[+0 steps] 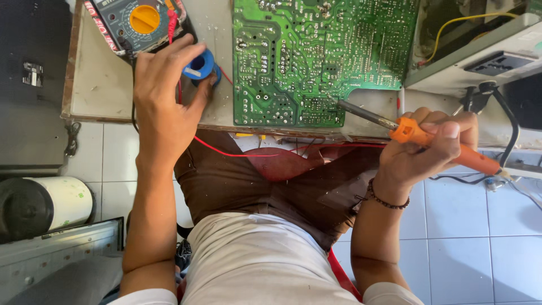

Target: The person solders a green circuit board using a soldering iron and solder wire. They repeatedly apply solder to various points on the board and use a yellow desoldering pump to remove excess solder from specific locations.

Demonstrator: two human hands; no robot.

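Note:
My left hand point(164, 90) grips a small blue spool point(199, 66) of solder on the workbench point(101, 85), just left of a large green circuit board point(316, 56) lying solder side up. My right hand point(429, 147) holds an orange-handled soldering iron point(435, 142). Its metal tip point(339, 104) rests at the board's lower right edge, near a notch in the board.
A multimeter point(138, 22) with a yellow dial sits at the bench's back left, with red and black leads trailing over the edge onto my lap. A power strip point(499, 62) and cables lie to the right. A white cylinder point(51, 206) stands on the tiled floor at left.

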